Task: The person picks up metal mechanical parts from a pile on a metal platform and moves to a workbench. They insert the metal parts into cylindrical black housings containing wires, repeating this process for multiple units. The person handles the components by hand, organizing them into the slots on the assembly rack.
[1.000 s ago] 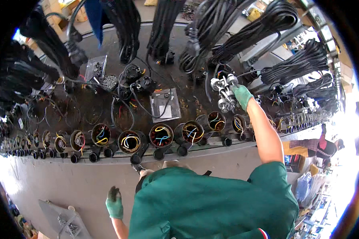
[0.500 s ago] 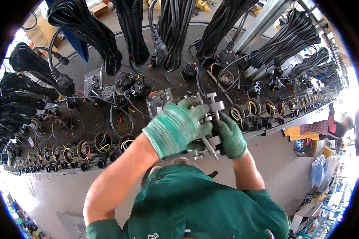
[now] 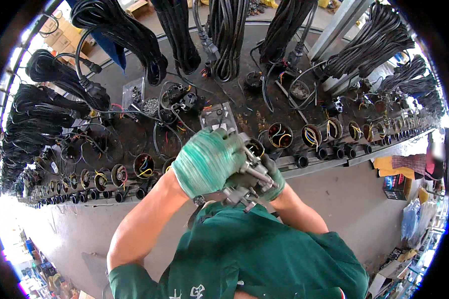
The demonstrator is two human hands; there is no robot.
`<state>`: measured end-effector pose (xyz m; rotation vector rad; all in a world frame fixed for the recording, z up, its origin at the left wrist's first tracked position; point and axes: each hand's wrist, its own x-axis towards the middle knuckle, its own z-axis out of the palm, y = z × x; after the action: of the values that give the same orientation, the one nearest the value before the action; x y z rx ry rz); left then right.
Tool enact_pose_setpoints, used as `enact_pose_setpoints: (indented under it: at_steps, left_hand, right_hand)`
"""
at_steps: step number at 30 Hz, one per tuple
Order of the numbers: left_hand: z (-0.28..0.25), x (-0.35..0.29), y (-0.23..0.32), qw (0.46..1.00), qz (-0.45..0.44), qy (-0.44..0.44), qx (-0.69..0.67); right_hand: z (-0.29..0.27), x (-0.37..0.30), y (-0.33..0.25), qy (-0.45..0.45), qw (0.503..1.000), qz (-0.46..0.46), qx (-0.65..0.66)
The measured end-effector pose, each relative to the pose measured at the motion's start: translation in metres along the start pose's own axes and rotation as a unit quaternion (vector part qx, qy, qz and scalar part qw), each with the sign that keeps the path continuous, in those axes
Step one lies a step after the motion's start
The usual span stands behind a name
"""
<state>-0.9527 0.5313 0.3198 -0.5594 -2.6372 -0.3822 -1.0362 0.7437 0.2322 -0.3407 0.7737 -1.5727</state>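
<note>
Shaft parts (image 3: 257,173), a bunch of grey metal, sit between our two gloved hands, above the bench's near edge and just in front of our green shirt (image 3: 264,244). Left hand (image 3: 208,162) is on their left side, back of the glove up, fingers bent over and closed on the bunch. Right hand (image 3: 278,185) is against the right side; most of its fingers are behind metal, so we can't tell whether it pinches or just supports. Shaft ends poke out rightward between the gloves; more metal hangs low, near the shirt. Clear plastic bag (image 3: 220,114) lies on the bench (image 3: 257,112) beyond our left hand. Round housings (image 3: 280,135) with coloured wires line the near edge; black cable bundles (image 3: 228,45) hang past them.
</note>
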Motion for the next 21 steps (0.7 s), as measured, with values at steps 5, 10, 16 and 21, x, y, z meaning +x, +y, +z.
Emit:
enact_pose_setpoints:
  at_steps: [5,10,16,21]
  left_hand:
    - [-0.002,-0.02,-0.012,0.999,-0.016,0.006,0.04]
    - [-0.024,-0.012,-0.01,0.996,0.053,-0.077,-0.012]
    - [-0.02,-0.009,0.001,0.997,-0.035,-0.069,0.019]
    - [-0.028,0.014,0.01,0.973,-0.23,-0.001,0.017]
  right_hand:
    - [0.01,0.018,0.021,-0.095,0.985,-0.058,0.135]
    - [0.013,0.026,0.026,-0.068,0.939,-0.021,0.336]
    - [0.016,0.027,0.019,-0.051,0.942,-0.044,0.33]
    - [0.025,0.045,0.031,-0.006,0.956,-0.27,0.116]
